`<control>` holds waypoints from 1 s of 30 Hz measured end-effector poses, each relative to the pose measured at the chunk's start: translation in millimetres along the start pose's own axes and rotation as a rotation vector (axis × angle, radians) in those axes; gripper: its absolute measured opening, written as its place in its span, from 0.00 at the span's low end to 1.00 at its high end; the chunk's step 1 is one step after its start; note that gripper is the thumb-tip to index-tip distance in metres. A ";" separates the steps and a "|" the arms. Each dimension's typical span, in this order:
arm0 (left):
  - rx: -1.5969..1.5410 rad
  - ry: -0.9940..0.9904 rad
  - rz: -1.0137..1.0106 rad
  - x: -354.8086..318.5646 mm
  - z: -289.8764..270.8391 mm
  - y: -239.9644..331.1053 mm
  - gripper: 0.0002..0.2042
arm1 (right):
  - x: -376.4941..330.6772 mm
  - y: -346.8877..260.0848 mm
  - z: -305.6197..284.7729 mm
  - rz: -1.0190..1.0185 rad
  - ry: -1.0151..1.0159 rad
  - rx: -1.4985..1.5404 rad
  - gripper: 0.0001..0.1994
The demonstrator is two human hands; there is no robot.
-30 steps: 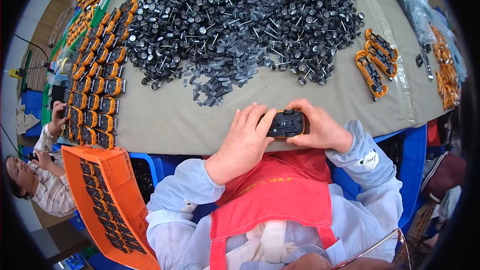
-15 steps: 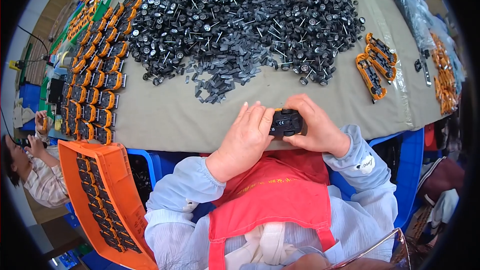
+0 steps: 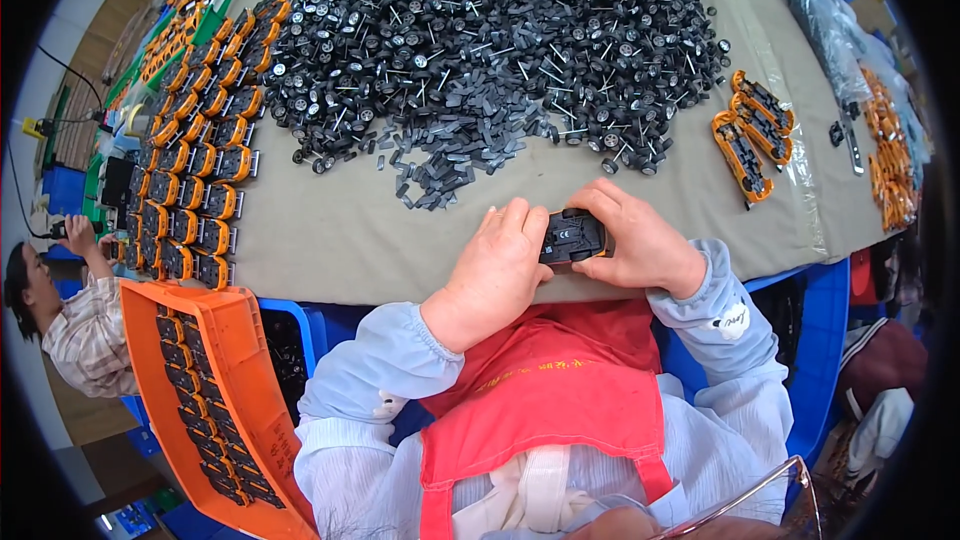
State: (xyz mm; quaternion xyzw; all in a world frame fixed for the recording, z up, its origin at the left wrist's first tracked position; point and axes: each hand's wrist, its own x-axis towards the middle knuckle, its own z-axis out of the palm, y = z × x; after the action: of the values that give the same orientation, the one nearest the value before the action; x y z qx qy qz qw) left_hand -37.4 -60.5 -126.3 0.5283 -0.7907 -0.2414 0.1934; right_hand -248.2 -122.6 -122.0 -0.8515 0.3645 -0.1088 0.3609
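Observation:
Between my two hands, over the table's near edge, is a toy car [image 3: 572, 238] with its black underside turned up. My left hand [image 3: 497, 265] closes on the car's left end, fingers together. At the other end, my right hand [image 3: 640, 242] grips it between thumb and fingers. Beyond them lies a heap of small black flat pieces [image 3: 455, 145]. Around that spreads a big pile of black wheels on metal axles [image 3: 400, 50]. Three orange toy cars [image 3: 752, 135] rest upside down on the right.
Rows of orange toy cars [image 3: 190, 180] line the table's left side. An orange crate [image 3: 225, 320] of cars stands below them. Blue bins [image 3: 822, 340] sit under the near edge. Clear plastic bags [image 3: 825, 35] lie far right. A co-worker [image 3: 75, 330] sits at far left.
The toy car has tilted slightly, showing more of its underside, and both hands have shifted a little. The co-worker's hands at the left have moved up.

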 end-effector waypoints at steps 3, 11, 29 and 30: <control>0.017 -0.024 -0.018 2.3 -0.2 -0.9 0.27 | 1.3 11.2 2.5 -0.030 0.025 -0.017 0.33; 0.050 -0.008 -0.002 2.0 1.3 1.0 0.27 | 6.5 27.8 4.8 -0.154 0.092 0.203 0.27; -0.015 0.150 0.027 0.2 11.1 -6.3 0.30 | 2.8 30.4 15.6 -0.170 0.152 0.142 0.34; -0.030 0.165 0.021 3.0 11.8 -4.2 0.29 | 1.3 31.8 13.8 -0.134 0.147 0.157 0.36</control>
State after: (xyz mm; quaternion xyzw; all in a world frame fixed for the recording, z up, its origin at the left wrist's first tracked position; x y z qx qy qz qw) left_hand -42.0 -62.6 -138.2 0.5351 -0.7738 -0.2069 0.2685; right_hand -258.3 -131.2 -154.1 -0.8327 0.3228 -0.2229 0.3908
